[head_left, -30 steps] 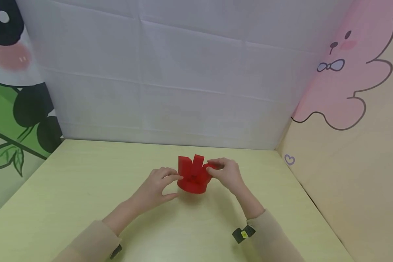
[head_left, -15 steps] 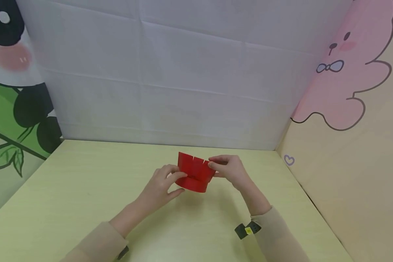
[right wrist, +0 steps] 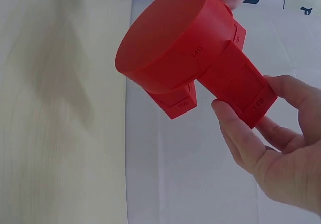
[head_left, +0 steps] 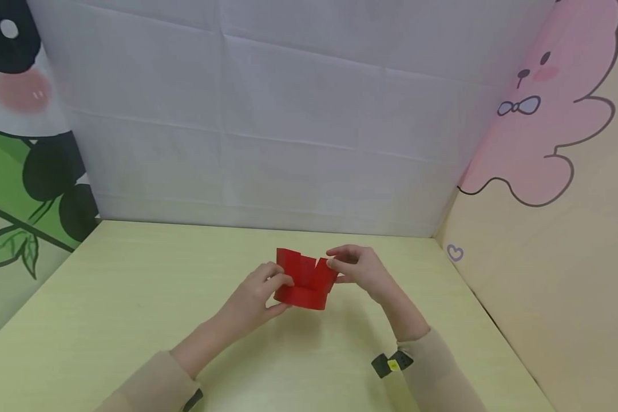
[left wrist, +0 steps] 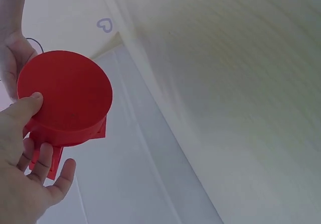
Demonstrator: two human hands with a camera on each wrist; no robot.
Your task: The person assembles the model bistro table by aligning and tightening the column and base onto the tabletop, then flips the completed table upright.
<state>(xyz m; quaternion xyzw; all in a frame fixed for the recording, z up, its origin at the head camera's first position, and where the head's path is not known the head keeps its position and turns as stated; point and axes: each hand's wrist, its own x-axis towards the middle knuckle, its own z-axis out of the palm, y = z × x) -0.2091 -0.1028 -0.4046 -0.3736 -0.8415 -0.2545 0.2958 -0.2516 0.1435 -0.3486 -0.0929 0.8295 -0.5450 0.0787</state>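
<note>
Held above the table is a red round piece (head_left: pixel 301 297) with a flat disc base and several flat flaps rising from its rim. My left hand (head_left: pixel 254 289) grips its left side. In the left wrist view the thumb (left wrist: pixel 35 97) presses on the disc and the other fingers lie along the side. My right hand (head_left: pixel 357 269) is at the right flap. The right wrist view shows its thumb and fingers pinching that flap (right wrist: pixel 241 86), marked "148"; the round wall bears raised digits. Another flap (right wrist: pixel 175 103) stands beside it, apart from the fingers.
The pale wooden table (head_left: pixel 134 286) lies under both hands. A white cloth (head_left: pixel 288 114) hangs behind it. Cartoon figures mark the left wall and the right wall (head_left: pixel 546 286). A dark band with a yellow patch (head_left: pixel 393 364) sits at the right cuff.
The red piece has tilted, and its spread flaps now stand closer together on the left. My left hand has moved slightly right and taken a closer grip; the right hand has shifted little.
</note>
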